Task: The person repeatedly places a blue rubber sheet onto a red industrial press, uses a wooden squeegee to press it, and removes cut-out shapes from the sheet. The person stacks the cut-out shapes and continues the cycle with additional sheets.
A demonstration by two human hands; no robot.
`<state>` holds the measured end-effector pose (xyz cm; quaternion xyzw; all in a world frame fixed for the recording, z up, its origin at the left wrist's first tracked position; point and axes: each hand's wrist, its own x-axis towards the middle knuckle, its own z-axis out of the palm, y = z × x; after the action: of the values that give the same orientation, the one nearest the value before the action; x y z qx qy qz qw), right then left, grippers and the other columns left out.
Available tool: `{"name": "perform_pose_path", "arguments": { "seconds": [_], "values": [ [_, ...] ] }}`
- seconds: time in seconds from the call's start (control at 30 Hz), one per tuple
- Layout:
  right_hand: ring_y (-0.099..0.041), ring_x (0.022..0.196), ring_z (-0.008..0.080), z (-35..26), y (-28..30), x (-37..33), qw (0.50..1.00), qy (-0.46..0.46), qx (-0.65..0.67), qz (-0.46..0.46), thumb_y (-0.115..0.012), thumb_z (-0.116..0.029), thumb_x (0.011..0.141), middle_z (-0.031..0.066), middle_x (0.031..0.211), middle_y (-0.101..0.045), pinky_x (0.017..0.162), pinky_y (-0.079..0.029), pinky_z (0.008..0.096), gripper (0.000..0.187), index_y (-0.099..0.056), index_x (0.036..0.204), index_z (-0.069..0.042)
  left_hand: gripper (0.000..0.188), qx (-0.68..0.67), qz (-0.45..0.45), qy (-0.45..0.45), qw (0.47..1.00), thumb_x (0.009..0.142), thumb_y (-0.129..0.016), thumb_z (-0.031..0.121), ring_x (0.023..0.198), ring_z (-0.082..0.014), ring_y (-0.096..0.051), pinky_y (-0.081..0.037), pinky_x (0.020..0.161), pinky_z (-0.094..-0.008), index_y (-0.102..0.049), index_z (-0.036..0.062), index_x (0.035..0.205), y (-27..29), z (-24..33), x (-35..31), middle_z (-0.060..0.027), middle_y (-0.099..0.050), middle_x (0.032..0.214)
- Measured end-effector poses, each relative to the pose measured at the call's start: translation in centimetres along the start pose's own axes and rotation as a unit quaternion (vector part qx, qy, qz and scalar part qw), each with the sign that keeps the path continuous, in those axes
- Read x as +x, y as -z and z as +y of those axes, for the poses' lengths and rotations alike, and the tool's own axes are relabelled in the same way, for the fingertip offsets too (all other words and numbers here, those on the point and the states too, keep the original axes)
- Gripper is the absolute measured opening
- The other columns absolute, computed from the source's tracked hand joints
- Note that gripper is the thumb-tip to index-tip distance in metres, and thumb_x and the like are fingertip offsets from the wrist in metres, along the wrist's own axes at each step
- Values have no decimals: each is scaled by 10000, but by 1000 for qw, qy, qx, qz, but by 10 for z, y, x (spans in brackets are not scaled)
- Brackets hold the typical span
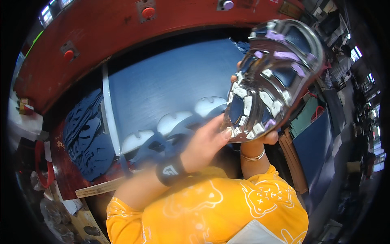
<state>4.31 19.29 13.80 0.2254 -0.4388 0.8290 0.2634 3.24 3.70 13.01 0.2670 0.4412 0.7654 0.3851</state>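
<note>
A metal cutting die (260, 87), shoe-sole-like in outline with white and purple pads between its curved blades, is held tilted above the right side of the press bed. My right hand (271, 138) grips it from behind and below; fingertips show past its left edge and the rest of the hand is hidden. The lower left end of the die is pinched by my left hand (213, 134), thumb at the rim. Beneath lies a blue sheet (170, 77), its near edge cut out in rounded shapes over a pale surface.
Blue cut scraps (87, 138) are heaped on the left, past a pale metal bar (110, 110). A red machine beam (109, 28) with red buttons (148, 13) spans the far side. Blue sheets (313, 142) stand at the right; a wooden strip (99, 187) edges the near left.
</note>
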Motion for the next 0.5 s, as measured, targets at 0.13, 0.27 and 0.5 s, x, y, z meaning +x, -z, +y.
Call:
{"name": "perform_pose_path", "arguments": {
  "seconds": [0.13, 0.27, 0.5],
  "values": [
    [-264, 1367, 477, 26, -29, 0, 995, -57, 52, 56, -607, -614, 765, 275, 1489, -247, 1114, -315, 545, 976, -229, 1493, -86, 480, 401, 110, -92, 905, 840, -688, 118, 993, -171, -605, -492, 841, -288, -542, 4, 1283, 31, 21, -27, -128, -623, 1126],
    [-298, 1345, 490, 51, -51, 4, 989, -81, 66, 106, -556, -606, 809, 249, 1474, -295, 1093, -335, 567, 916, -227, 1491, -89, 137, 445, 220, -233, 836, 756, -728, 95, 708, -245, -644, -521, 616, -329, -672, 39, 867, 51, 44, -38, -110, -640, 819],
    [-457, 1236, 465, 75, -54, 5, 991, -120, 14, 48, -595, -556, 801, 261, 1393, -392, 1001, -423, 598, 889, -247, 1464, -78, 159, 430, 182, -132, 874, 738, -728, 177, 665, -280, -648, -517, 633, -366, -697, 31, 793, 65, 60, -38, -130, -646, 741]
  ]
}}
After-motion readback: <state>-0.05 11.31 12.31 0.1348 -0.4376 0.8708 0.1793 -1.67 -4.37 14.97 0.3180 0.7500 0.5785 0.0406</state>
